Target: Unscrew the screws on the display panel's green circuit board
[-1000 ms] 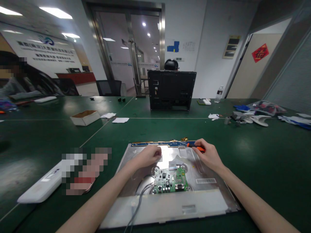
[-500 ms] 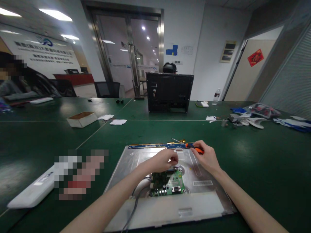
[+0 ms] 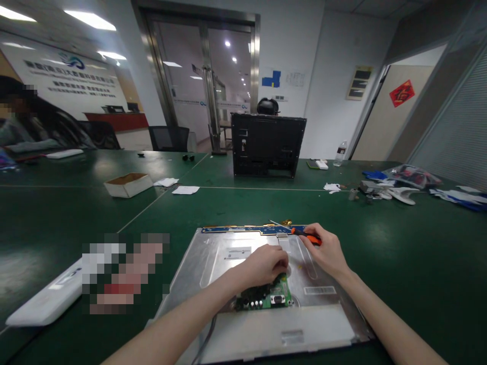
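At six o'clock on the dark green table (image 3: 399, 253) I see the flat silver metal back of a display panel (image 3: 228, 253), lying face down. My left hand (image 3: 264, 264) is curled over the small green circuit board (image 3: 276, 295) near the panel's middle, fingers bent down onto the board's far edge; I cannot tell whether they pinch anything. My right hand (image 3: 325, 249) is closed around an orange-handled screwdriver (image 3: 304, 234), its thin shaft pointing toward eleven o'clock over the blue strip board (image 3: 243, 229) along the panel's far edge. At nine o'clock lies a long white plastic cover (image 3: 41, 300). Farther out, at eleven, sits an open white cardboard box (image 3: 128, 184); at twelve stands a black monitor housing (image 3: 268, 145); at two, scattered white and blue parts (image 3: 399, 188). Beyond are glass doors (image 3: 205, 86) and a white wall.
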### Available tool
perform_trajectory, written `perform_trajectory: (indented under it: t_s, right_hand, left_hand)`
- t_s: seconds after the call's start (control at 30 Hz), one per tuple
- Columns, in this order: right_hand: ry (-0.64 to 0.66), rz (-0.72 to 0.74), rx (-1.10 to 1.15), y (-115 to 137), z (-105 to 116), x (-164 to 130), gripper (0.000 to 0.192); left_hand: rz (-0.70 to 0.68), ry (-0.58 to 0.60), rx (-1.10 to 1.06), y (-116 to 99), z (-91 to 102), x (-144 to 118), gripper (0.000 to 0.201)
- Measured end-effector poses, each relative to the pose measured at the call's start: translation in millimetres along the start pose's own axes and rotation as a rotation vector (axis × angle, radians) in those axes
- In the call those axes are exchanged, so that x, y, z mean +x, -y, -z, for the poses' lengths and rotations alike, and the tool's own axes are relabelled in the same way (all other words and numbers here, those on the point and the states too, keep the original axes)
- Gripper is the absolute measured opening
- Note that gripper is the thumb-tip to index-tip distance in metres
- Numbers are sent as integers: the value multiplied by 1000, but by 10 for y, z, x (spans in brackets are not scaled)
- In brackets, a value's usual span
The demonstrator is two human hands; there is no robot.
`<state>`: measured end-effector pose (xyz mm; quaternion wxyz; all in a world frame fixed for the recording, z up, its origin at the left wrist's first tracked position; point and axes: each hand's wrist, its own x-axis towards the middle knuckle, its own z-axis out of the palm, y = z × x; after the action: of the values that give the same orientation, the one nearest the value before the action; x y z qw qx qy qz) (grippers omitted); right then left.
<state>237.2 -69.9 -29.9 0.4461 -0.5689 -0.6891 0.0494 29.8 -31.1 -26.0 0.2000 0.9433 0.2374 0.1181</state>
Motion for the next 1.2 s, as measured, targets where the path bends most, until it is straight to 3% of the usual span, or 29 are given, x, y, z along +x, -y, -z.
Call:
perform_trajectory:
  t_s: [0.23, 0.4, 0.9, 1.2]
  right_hand:
    - [22, -4, 10, -1, 18, 4, 14]
    - [-6, -27, 84, 19, 31, 15, 14]
    - [15, -56, 197, 63, 16, 16, 18]
    - [-196, -240, 367, 48, 132, 78, 43]
  left_hand:
    - [-15, 20, -93, 23, 45, -6, 4]
    - [-10, 23, -210, 110, 54, -2, 20]
    - [30, 6, -314, 159, 8, 41, 5]
    - [-12, 29, -375, 224, 0, 27, 15]
